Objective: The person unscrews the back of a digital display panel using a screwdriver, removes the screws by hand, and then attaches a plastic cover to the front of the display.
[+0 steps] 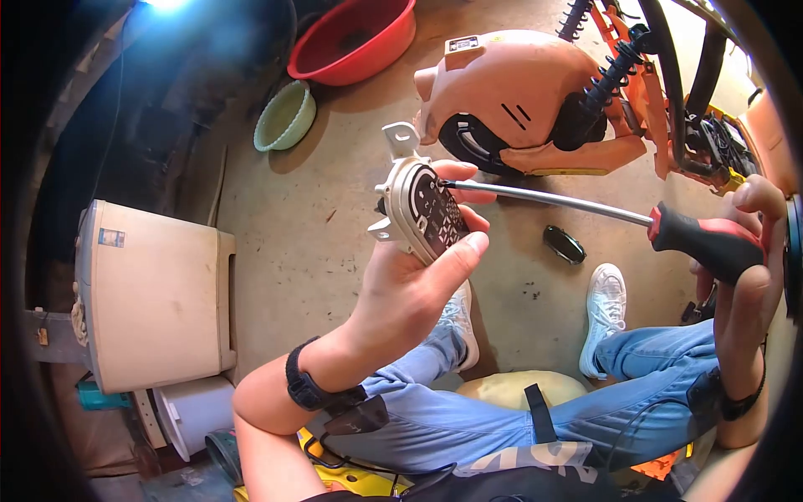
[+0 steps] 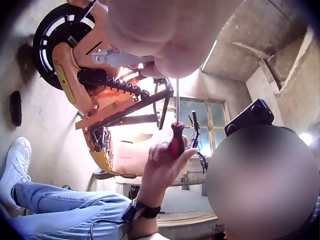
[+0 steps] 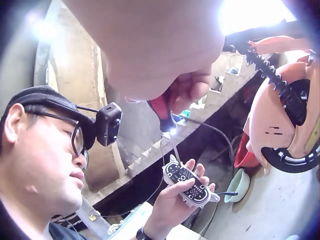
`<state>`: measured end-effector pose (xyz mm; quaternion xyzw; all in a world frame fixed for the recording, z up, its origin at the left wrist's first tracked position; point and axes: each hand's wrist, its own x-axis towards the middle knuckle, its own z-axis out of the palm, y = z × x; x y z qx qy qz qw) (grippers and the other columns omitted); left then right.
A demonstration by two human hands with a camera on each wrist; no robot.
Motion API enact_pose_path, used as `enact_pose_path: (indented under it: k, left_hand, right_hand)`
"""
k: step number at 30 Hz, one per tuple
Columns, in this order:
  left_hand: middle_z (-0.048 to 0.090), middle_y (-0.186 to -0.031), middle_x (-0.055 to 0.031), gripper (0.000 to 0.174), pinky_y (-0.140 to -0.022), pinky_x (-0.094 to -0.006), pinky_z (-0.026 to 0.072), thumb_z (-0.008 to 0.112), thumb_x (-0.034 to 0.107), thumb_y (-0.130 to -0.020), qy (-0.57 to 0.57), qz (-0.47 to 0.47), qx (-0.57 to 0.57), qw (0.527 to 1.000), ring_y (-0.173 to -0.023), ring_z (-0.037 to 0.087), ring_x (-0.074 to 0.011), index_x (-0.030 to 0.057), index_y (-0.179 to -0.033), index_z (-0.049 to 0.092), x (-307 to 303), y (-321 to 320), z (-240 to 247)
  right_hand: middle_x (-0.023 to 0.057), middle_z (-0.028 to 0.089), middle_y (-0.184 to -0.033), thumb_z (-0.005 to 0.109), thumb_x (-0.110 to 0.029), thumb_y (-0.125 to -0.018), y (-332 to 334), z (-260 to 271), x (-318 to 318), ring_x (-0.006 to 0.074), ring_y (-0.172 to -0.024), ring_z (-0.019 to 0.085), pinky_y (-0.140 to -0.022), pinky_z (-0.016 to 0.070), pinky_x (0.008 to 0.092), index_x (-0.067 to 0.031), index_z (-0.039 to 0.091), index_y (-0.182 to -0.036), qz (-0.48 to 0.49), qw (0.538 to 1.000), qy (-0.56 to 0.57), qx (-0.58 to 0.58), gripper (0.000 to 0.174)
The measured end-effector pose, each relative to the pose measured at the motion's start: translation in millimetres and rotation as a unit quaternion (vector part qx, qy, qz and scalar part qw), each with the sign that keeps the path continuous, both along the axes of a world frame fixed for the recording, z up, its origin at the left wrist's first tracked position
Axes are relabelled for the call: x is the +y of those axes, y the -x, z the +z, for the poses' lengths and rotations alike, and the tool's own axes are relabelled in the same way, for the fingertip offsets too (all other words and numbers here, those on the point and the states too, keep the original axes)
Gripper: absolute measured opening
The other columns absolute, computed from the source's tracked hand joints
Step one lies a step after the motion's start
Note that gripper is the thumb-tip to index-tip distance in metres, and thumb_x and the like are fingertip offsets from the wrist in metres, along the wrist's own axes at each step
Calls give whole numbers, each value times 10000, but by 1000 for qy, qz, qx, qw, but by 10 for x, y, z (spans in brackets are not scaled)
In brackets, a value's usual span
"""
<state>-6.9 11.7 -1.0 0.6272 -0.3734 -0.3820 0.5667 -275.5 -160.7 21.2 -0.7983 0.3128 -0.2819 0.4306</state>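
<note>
In the head view my left hand (image 1: 401, 293) grips an oval display unit (image 1: 421, 209) with metal bracket tabs, thumb along its near edge. Its dark face carries white printed patterns and a square code, also seen on the display unit (image 3: 187, 184) in the right wrist view. My right hand (image 1: 747, 297) holds a screwdriver (image 1: 707, 244) by its red and black handle. The long steel shaft points left, its tip at the upper edge of the display's face. From the left wrist view, the right hand (image 2: 165, 162) has fingers curled round the handle.
An orange scooter body (image 1: 519, 92) with coil shocks stands ahead. A red basin (image 1: 355, 50) and pale green bowl (image 1: 286, 117) sit at the far left, a cream cabinet (image 1: 159, 293) at the left. On the floor lies a small black object (image 1: 565, 244).
</note>
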Motion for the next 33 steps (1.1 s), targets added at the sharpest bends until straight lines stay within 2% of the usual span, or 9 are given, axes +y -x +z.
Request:
enact_pose_path:
  k: [1, 8, 12, 14, 17, 20, 28, 30, 33]
  left_hand:
    - [600, -1218, -100, 551, -948, -296, 450, 630, 52, -914, -2, -2, -6, 1000, -1078, 579, -130, 30, -1408, 388, -1, 8, 8]
    - [603, -1211, -100, 541, -941, -289, 452, 625, 54, -917, 6, -3, -5, 1000, -1075, 581, -128, 30, -1406, 393, -5, -8, -36]
    - [602, -1214, -101, 541, -940, -289, 452, 623, 54, -918, -3, -9, -1, 1000, -1076, 580, -126, 32, -1407, 392, -7, 3, -4]
    - [601, -1217, -102, 546, -940, -288, 450, 625, 54, -917, -11, -13, -13, 1000, -1078, 578, -124, 32, -1409, 389, 4, 12, 10]
    - [600, -1223, -99, 548, -951, -291, 445, 624, 49, -918, -10, -14, -6, 1000, -1082, 578, -125, 35, -1411, 386, -5, 1, 7]
    - [599, -1228, -98, 546, -963, -297, 439, 620, 41, -918, 2, -4, 18, 1000, -1087, 577, -129, 36, -1411, 385, -2, -11, -23]
    - [598, -1230, -103, 548, -971, -302, 436, 615, 36, -915, -9, -11, 10, 1000, -1091, 577, -131, 41, -1412, 384, 11, 9, 7]
    - [598, -1230, -102, 549, -970, -302, 436, 614, 37, -915, -17, -16, 0, 1000, -1093, 576, -130, 44, -1413, 383, 7, 14, 28]
    - [594, -1234, -102, 550, -967, -303, 438, 612, 36, -913, -26, -14, 11, 1000, -1096, 572, -131, 50, -1413, 384, -7, 7, 24]
  right_hand:
    - [61, 520, -893, 462, -850, -803, -72, -89, 63, 80, -607, 508, -584, 403, 199, -36, 336, -1396, -71, 997, 8, -41, 1015]
    - [92, 501, -1000, 553, -699, -862, -274, -29, 75, 107, -772, 501, -600, 414, 224, -70, 328, -1428, -21, 990, 117, -74, 876]
    - [88, 542, -993, 469, -792, -850, -72, -29, -12, 138, -812, 581, -644, 444, 220, -88, 360, -1389, -23, 991, 131, 0, 892]
    - [82, 549, -934, 400, -797, -872, -1, -26, -29, 127, -734, 581, -622, 451, 220, -96, 375, -1374, -19, 996, 92, 13, 863]
    - [90, 518, -1054, 473, -746, -885, -13, -59, -65, 93, -750, 539, -602, 436, 191, -60, 366, -1366, 13, 999, -24, -28, 845]
    - [106, 501, -1093, 538, -717, -872, -182, -73, 10, 98, -779, 527, -616, 439, 206, -59, 364, -1369, 14, 990, 137, -26, 843]
    - [95, 506, -1056, 556, -720, -863, -2, -70, -37, 86, -755, 549, -560, 420, 182, -97, 397, -1317, 5, 995, 79, -58, 787]
    - [87, 517, -1035, 509, -733, -878, 0, -45, -56, 84, -743, 572, -534, 417, 171, -87, 399, -1309, 25, 997, -47, -51, 784]
    - [96, 515, -1061, 537, -757, -844, -148, -90, -7, 94, -793, 564, -580, 433, 183, -76, 383, -1335, 11, 999, 32, -39, 854]
